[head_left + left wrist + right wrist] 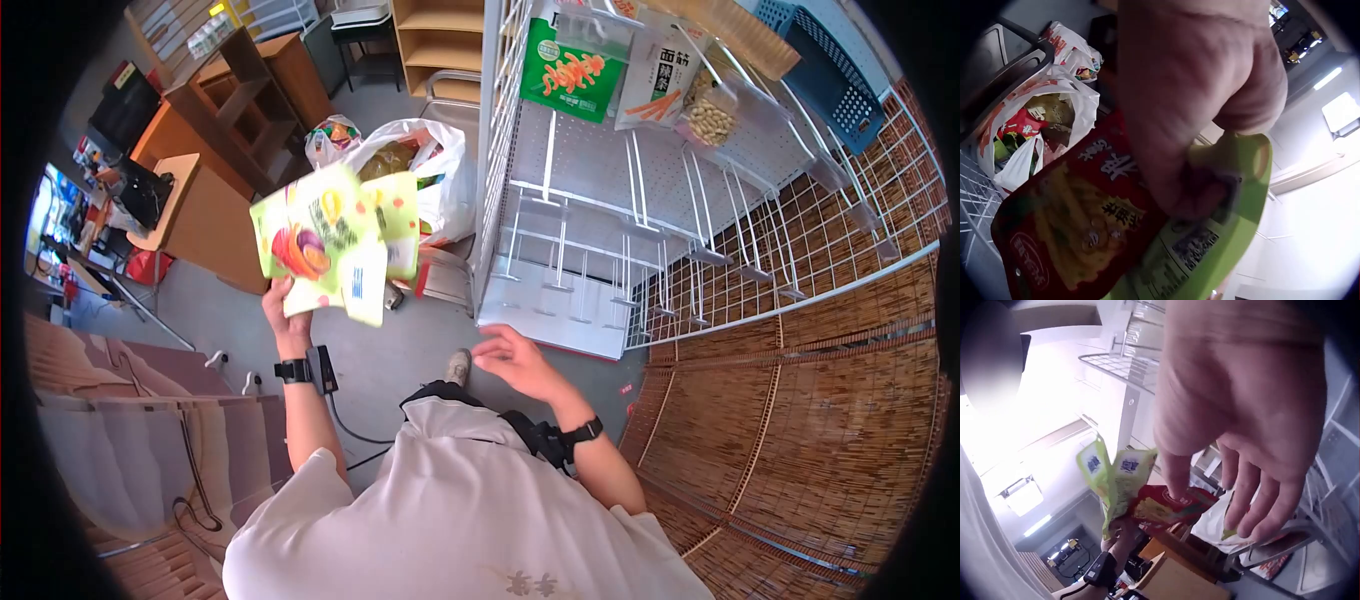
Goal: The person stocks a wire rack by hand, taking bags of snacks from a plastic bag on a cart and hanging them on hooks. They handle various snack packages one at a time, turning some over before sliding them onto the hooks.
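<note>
My left hand (288, 315) grips the lower edge of a bunch of snack packets, raised at the left of the head view. Light green packets (335, 215) with fruit pictures face the head camera. From the left wrist view, a red snack packet (1085, 219) lies against a green one (1244, 206) under the curled fingers. The right wrist view shows the same red packet (1169, 507) beside the green packets (1124, 481). My right hand (525, 368) hovers before the wire display rack (600, 230), fingers loosely spread, holding nothing.
Bagged snacks, among them a green bag (570, 75) and a white one (660, 80), hang high on the rack; long metal hooks (640, 190) jut out below. White plastic bags (450, 170) of packets sit behind my left hand. A blue basket (825, 75) tops the rack's right side.
</note>
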Available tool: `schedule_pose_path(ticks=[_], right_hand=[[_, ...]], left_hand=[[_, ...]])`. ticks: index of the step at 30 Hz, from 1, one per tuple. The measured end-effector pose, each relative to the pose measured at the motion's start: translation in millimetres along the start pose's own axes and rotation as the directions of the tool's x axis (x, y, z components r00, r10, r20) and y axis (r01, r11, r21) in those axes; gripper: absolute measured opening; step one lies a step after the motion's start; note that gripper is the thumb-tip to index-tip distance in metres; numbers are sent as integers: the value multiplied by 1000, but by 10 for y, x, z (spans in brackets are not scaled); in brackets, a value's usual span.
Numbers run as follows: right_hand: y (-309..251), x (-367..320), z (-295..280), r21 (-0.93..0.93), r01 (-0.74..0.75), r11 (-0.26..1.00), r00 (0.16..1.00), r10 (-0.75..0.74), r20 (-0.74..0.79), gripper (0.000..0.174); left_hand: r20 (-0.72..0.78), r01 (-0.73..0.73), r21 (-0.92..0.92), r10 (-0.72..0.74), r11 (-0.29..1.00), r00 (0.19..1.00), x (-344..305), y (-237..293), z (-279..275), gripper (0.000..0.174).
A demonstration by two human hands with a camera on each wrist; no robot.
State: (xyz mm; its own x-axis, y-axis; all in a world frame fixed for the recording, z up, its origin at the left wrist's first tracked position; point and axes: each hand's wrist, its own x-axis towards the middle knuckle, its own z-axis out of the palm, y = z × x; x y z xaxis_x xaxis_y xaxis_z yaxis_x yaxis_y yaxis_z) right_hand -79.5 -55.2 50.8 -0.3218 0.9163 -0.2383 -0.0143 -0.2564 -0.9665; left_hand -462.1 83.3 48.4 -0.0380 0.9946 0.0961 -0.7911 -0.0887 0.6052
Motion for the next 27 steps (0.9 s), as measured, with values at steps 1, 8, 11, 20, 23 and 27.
schedule_pose_path(ticks=[1, 8, 11, 20, 23, 27], right_hand=[[-55, 159, 93, 126, -19, 992, 1000, 16, 22, 44], [133, 1394, 589, 761, -350, 546, 929, 95, 358, 48], [93, 1810, 604, 764, -107, 637, 987, -28, 161, 40], [-380, 3434, 497, -170, 408, 897, 775, -438, -455, 35], [-22, 3908, 474, -287, 243, 927, 770, -364, -524, 39], [261, 3628, 585, -491, -230, 840, 962, 120, -247, 26]], left_hand=[[14, -7, 35, 6, 999, 1000, -8, -5, -168, 57], [-86, 319, 186, -308, 929, 947, -270, -15, -598, 66], [-153, 319, 259, -288, 912, 945, -337, 200, -367, 69], [-284, 207, -71, -219, 976, 934, -865, 400, -1061, 70], [-220, 147, -113, -169, 983, 961, -835, 387, -953, 69], [-235, 44, -125, -72, 991, 969, -640, 375, -549, 66]])
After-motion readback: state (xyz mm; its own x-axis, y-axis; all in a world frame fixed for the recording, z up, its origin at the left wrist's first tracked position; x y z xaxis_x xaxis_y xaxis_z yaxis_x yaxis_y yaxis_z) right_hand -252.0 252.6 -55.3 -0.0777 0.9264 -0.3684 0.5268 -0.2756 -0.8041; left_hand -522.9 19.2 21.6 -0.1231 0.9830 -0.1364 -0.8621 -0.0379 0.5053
